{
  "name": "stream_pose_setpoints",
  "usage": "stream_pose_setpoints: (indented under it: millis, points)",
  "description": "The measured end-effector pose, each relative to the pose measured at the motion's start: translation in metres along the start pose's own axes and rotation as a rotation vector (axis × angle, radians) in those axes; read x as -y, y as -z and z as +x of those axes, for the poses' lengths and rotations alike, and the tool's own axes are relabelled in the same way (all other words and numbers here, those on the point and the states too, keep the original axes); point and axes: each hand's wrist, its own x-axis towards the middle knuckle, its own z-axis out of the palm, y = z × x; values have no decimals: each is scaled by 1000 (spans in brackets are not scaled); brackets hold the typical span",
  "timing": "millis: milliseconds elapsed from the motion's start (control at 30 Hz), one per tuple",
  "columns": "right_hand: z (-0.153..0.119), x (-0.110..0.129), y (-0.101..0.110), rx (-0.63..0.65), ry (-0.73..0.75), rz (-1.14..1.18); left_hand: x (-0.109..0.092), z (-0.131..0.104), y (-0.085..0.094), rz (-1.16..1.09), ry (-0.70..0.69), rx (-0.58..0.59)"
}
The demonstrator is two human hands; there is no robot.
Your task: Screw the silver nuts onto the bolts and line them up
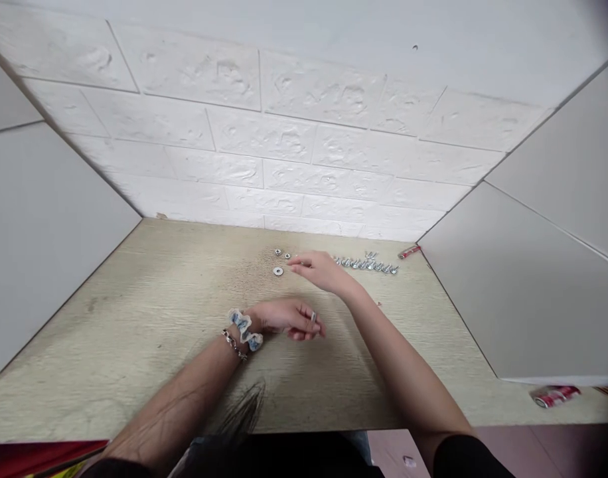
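Note:
My left hand (290, 318) is closed, its fingers and thumb pinching a small silver bolt (312, 317) whose end sticks up; the rest of it is hidden. Above it, my right hand (318, 269) reaches left with fingers stretched out and thumb a little apart, and I see nothing held in it. Just left of its fingertips lies a flat round washer (278, 271). Two small nuts (283, 254) sit behind the washer. To the right of my right hand runs a row of several silver bolts fitted with washers (368, 264), partly covered by the hand.
A few loose small metal pins or screws (371, 255) lie behind the row. A red battery (409, 252) rests by the right panel, and another red battery (555, 396) near the front right. Brown specks mark the wooden tabletop (135, 318). A white brick-patterned wall (284, 139) closes the back.

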Motion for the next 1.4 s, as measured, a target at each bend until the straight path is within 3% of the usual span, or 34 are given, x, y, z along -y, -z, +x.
stream_pose_setpoints:
  millis: [100, 200, 300, 367, 500, 633, 1100, 1233, 1333, 1400]
  points:
    - [17, 6, -18, 99, 73, -135, 1, -4, -3, 19, 87, 172]
    - [28, 6, -15, 20, 84, -237, 0, -5, -5, 14, 89, 159]
    - [26, -16, 18, -255, -119, -343, 0, -5, -7, 6, 109, 128]
    - [15, -43, 47, -366, -291, -476, 0, -4, -7, -4, 124, 116]
    - [-18, -99, 91, -323, -604, -493, 3, -1, -8, -44, 106, 103]
    - [-37, -125, 101, -289, -719, -452, 3, 0, -8, -88, 119, 107]
    - [-24, -147, 85, -296, -609, -474, 10, 8, -1, -168, 144, 137]
    - [-25, -143, 91, -336, -589, -476, 9, 7, -2, -161, 121, 105]
    - [-23, -117, 100, -407, -549, -457, 4, 7, -1, -153, 17, -46]
    - [-21, -88, 98, -488, -453, -385, 0, 6, 3, -228, -188, -331]
